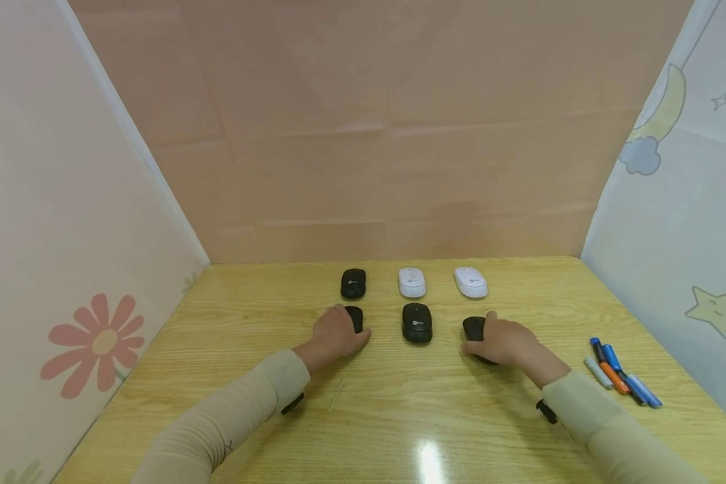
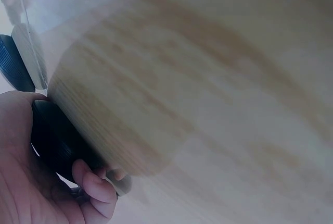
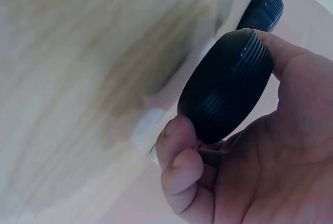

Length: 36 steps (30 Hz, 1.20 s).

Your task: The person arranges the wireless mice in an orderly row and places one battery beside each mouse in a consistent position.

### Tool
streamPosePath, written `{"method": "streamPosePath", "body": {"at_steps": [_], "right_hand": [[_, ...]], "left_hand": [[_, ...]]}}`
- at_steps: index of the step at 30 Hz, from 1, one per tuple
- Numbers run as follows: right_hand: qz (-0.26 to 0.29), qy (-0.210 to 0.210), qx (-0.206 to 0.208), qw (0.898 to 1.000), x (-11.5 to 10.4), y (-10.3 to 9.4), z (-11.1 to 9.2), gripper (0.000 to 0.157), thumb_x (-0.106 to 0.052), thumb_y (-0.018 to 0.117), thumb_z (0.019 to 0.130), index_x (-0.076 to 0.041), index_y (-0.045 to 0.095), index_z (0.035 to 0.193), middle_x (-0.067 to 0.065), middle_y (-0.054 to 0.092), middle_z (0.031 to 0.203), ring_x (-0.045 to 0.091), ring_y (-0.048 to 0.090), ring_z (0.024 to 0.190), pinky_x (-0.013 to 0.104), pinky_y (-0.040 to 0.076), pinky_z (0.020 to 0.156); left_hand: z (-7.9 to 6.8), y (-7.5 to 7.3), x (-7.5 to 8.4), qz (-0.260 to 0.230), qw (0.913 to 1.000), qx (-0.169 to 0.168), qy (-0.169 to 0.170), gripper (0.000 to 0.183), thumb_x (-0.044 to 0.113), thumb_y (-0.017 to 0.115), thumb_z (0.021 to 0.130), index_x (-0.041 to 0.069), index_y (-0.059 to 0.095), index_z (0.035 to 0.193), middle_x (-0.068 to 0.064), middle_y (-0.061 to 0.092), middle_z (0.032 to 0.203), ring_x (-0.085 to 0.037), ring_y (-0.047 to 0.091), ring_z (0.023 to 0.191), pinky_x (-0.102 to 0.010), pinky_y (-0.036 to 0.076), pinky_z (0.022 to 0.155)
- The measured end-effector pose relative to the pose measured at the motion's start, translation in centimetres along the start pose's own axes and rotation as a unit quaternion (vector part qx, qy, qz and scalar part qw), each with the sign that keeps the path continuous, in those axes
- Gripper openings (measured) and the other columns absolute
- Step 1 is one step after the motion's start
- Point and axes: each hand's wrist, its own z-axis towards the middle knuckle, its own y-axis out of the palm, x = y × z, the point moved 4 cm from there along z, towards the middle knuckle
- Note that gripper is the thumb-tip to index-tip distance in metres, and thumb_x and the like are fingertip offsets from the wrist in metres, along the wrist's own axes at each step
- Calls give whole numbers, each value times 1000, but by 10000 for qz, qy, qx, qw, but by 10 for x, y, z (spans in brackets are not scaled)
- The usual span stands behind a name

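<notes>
My left hand [image 1: 337, 333] grips a black computer mouse [image 1: 354, 317] on the wooden table, its thumb along the near right side. In the left wrist view the fingers curl round the ribbed end of that black mouse [image 2: 60, 135]. On the right, my right hand [image 1: 505, 341] holds another black mouse [image 1: 474, 327], which sits at a slant. The right wrist view shows its ribbed side [image 3: 229, 86] between thumb and fingers. Between the hands lies a third black mouse [image 1: 417, 324], which neither hand touches.
Behind is a row with one black mouse [image 1: 353, 283] and two white mice, one in the middle [image 1: 412, 282] and one at right [image 1: 470, 282]. Several markers [image 1: 622, 374] lie at the table's right. A brown backdrop [image 1: 387, 168] and patterned side panels [image 1: 97, 222] enclose the table.
</notes>
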Motion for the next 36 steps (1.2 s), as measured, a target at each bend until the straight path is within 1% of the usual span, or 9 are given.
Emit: {"method": "streamPosePath", "body": {"at_steps": [5,12,18,27,36], "right_hand": [[32,112,-33,9999,0,-8,2,103,-56,61,87,27,23,134,34,60,101,33,61,78,46,50,66],[55,268,-224,9994,5,-12,8,104,-57,58,89,29,18,134,39,57,107,38,62,83,48,49,70],[121,306,-349,9988,12,-12,17,102,-56,55,91,29,17,134,39,56,107,37,61,83,48,49,71],[95,522,-488,9974,15,-14,29,104,-57,53,92,29,14,135,43,50,117,43,59,93,51,48,76],[18,721,-633,9954,17,-12,38,104,-57,53,91,29,14,135,43,48,121,46,57,99,53,46,81]], "left_hand": [[1,0,0,58,10000,2,33,81,64,57,86,-11,49,116,-18,56,96,-22,59,73,-31,49,54],[0,0,0,64,9999,-50,69,81,64,56,87,-11,49,117,-18,56,96,-22,59,73,-31,49,53],[0,1,0,113,9998,-38,133,82,64,56,87,-12,49,118,-18,57,98,-22,60,75,-30,49,54],[1,3,-2,91,9999,-6,122,81,63,56,87,-12,49,116,-18,56,95,-22,59,73,-31,50,55],[1,1,-1,128,9998,-69,117,81,64,55,87,-11,49,116,-17,56,94,-21,58,73,-30,49,54]]}}
